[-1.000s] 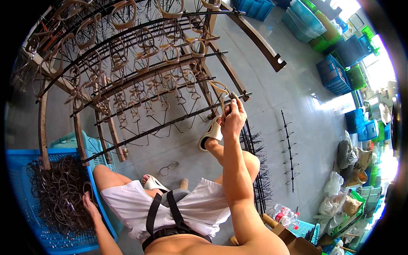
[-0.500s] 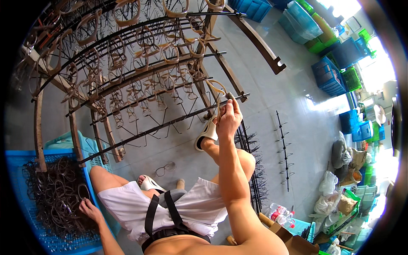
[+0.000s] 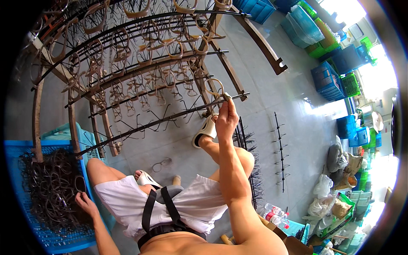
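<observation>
My right hand is raised at the right end of the rack's lowest black rod. Its fingertips pinch a light amber eyeglass frame, whose rounded rim stands up beside the rod; whether it touches the rod I cannot tell. At the lower left, my left hand is closed on a dark eyeglass frame over the inner side of a blue basket. A tangled heap of dark eyeglass frames fills that basket. The fingers partly hide both held frames.
Rows of brownish eyeglass frames hang from the wooden rack. Another eyeglass frame lies on the floor between my feet. A hooked rod lies to the right, near plastic bottles. Blue crates line the far right.
The amber frame has turned, so its rim faces me more openly, and my right hand has shifted slightly. My left hand keeps its frame by the basket. The whole view has shifted a little.
</observation>
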{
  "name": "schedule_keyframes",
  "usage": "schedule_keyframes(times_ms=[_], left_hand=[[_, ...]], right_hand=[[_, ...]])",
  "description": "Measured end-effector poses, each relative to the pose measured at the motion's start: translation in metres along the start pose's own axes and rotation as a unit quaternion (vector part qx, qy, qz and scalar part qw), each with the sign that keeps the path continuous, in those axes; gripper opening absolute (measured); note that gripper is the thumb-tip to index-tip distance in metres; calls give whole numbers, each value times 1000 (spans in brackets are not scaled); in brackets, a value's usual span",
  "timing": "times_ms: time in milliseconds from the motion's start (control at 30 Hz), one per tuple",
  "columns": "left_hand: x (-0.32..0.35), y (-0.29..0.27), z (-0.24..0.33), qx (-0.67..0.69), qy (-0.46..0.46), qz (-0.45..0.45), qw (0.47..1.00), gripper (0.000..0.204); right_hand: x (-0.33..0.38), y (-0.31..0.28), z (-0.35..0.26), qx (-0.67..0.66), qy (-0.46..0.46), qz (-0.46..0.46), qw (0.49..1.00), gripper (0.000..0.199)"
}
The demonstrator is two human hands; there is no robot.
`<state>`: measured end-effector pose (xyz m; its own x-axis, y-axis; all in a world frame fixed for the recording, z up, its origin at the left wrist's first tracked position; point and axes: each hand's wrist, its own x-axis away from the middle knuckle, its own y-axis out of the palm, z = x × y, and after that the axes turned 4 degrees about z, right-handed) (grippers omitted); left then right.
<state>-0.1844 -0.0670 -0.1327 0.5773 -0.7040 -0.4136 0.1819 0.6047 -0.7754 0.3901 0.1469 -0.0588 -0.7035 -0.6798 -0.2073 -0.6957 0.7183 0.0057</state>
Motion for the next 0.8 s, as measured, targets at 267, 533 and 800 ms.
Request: schedule_keyframes(times_ms=[267, 533, 800], left_hand=[[1, -2, 0, 23, 0, -11, 1000, 24], [-1, 2, -2, 42, -2, -14, 999, 21], [-7, -8, 13, 44, 13, -44, 998, 20]], right_hand=[[-11, -4, -3, 14, 5, 6, 1000, 23], [-6, 2, -2, 32, -44, 11, 998, 26], [-20, -5, -13, -96, 56, -17, 994, 18]])
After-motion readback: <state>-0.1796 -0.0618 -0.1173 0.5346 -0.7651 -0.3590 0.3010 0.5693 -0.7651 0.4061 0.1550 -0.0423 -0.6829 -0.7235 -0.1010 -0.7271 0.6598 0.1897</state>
